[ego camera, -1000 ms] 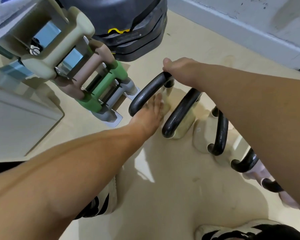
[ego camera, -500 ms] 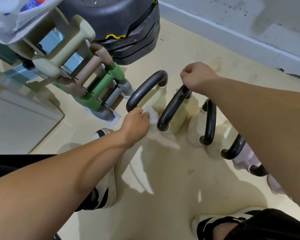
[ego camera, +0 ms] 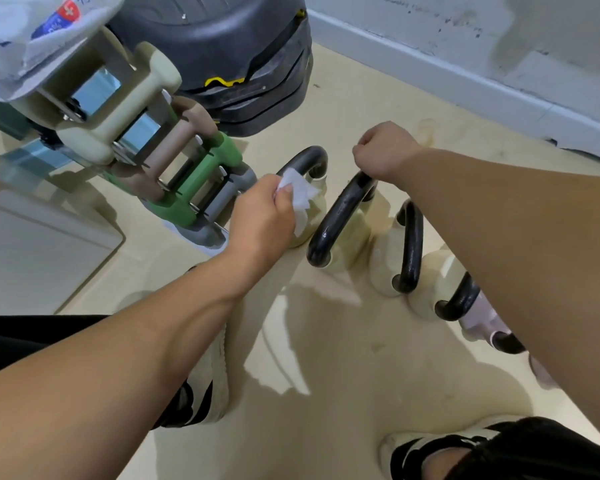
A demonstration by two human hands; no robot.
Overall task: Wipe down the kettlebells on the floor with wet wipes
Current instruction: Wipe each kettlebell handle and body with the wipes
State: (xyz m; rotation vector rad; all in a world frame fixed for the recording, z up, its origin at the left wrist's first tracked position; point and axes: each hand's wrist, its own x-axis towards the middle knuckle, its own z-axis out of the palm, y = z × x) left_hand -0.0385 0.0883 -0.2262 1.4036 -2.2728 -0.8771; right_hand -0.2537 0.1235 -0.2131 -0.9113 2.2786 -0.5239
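Observation:
Several cream kettlebells with black handles stand in a row on the beige floor. My left hand [ego camera: 262, 216] is shut on a white wet wipe [ego camera: 300, 195] and presses it against the side of the first kettlebell [ego camera: 307, 161], just under its handle. My right hand [ego camera: 383, 150] is closed in a fist over the far end of the second kettlebell's handle [ego camera: 340, 216]. A third kettlebell [ego camera: 409, 247] and a fourth kettlebell [ego camera: 458, 299] stand to the right, partly hidden by my right forearm.
A rack of coloured dumbbells [ego camera: 160, 161] leans at the left, with a wet wipe packet [ego camera: 45, 26] on top. A black stack of weight plates [ego camera: 229, 64] stands behind. The grey wall skirting [ego camera: 465, 74] runs at the back right. My shoes [ego camera: 208, 386] are near the kettlebells.
My right hand let go of the first kettlebell's handle and took the second one's. My left hand came out from under the first handle with the wipe and rose along the kettlebell's side.

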